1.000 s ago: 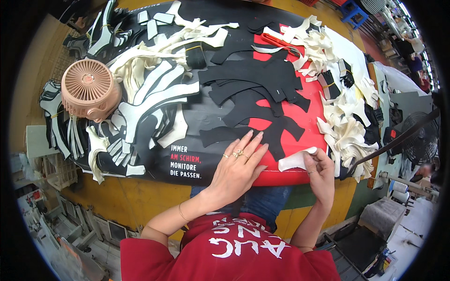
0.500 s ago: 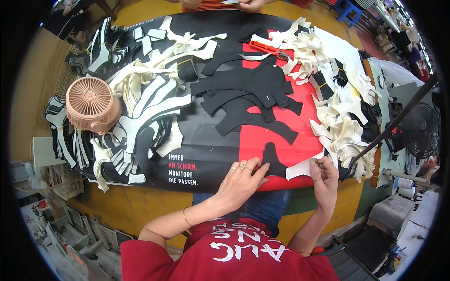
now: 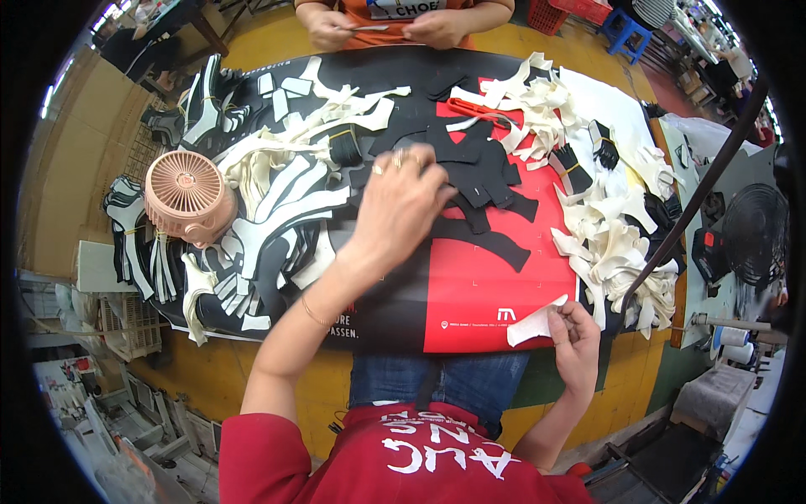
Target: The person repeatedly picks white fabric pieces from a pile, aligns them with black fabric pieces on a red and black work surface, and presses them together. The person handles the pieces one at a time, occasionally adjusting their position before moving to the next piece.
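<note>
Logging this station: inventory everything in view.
printed sheet: one, black and red, underneath
small fan: one, pink, left
layered pieces: many, black and white, left
strips: many, cream, both sides
black pieces: several, black, centre
banded bundles: several, black, both sides
tool: one, red, upper right
large fan: one, black, far right
stool: one, blue, top right
co-worker's hands: two, top
white piece: one, white, lower right
left hand: one, over black pieces
right hand: one, holding white piece

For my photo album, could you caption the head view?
Left fingers over black cut pieces, right fingers holding a white piece.
</note>
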The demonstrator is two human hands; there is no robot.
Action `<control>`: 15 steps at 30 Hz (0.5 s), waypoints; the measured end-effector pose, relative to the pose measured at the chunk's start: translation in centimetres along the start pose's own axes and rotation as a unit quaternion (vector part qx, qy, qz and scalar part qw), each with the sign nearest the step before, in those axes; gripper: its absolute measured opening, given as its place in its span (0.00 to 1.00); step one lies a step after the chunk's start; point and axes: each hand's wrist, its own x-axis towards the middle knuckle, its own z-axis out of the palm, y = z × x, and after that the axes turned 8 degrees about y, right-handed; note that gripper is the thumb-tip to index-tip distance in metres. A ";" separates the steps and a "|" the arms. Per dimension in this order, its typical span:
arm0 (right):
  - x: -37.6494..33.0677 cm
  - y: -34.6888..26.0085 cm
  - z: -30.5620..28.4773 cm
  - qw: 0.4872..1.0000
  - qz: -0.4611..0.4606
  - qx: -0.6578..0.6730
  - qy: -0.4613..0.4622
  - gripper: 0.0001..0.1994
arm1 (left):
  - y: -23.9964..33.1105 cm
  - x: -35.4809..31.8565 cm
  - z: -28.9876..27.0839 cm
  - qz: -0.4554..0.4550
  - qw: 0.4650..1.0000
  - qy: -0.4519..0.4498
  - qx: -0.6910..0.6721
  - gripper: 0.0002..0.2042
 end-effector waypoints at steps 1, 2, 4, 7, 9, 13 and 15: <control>0.0 -0.3 0.2 1.000 0.003 -0.001 0.008 0.05 | 0.5 -1.0 0.4 -0.029 0.999 -0.013 -0.031 0.09; 0.2 -0.6 0.5 0.997 -0.048 -0.065 -0.004 0.05 | 1.0 -2.3 0.6 -0.061 0.994 -0.083 -0.035 0.11; 1.1 -1.4 1.4 0.972 -0.140 -0.187 -0.029 0.06 | 1.6 -4.4 1.2 -0.055 0.997 -0.052 0.018 0.14; 3.3 -2.2 5.0 0.936 -0.260 -0.210 -0.110 0.06 | 1.6 -6.2 1.7 -0.078 0.996 -0.043 -0.016 0.17; 5.4 -2.8 7.9 0.896 -0.308 -0.275 -0.166 0.07 | 1.0 -6.0 1.7 -0.093 0.994 -0.045 -0.044 0.15; 9.7 -3.7 12.7 0.829 -0.383 -0.360 -0.193 0.08 | -1.1 -4.4 1.1 -0.151 0.981 -0.052 -0.112 0.18; 10.5 -3.8 13.7 0.812 -0.364 -0.406 -0.207 0.08 | -2.1 -3.8 0.9 -0.124 0.986 -0.068 -0.086 0.19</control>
